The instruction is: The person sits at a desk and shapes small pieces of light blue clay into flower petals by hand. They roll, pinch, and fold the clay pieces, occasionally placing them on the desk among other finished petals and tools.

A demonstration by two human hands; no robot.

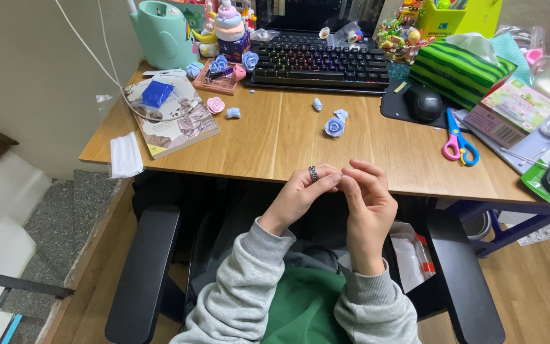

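- Already on the left of the wooden desk (268,150), we see a book (172,118) with a blue block of clay (157,93) resting on it, and just to its right 1 pink clay rose (215,104) and a small pale blue piece (233,113).
- Farther back, 3 blue roses (221,64) sit near a pink tray (218,81), so several flowers look finished.
- Near the middle, in front of the keyboard (319,60), lies 1 more blue rose (334,127) with 2 small loose bits (317,104) beside it.
- Below the desk edge, our left hand (300,194), wearing a ring, meets our right hand (367,204); the fingertips of both pinch together on something too small for us to make out, perhaps another petal in progress.
- At the right lie a mouse (425,102) and pink-and-blue scissors (458,143), untouched.
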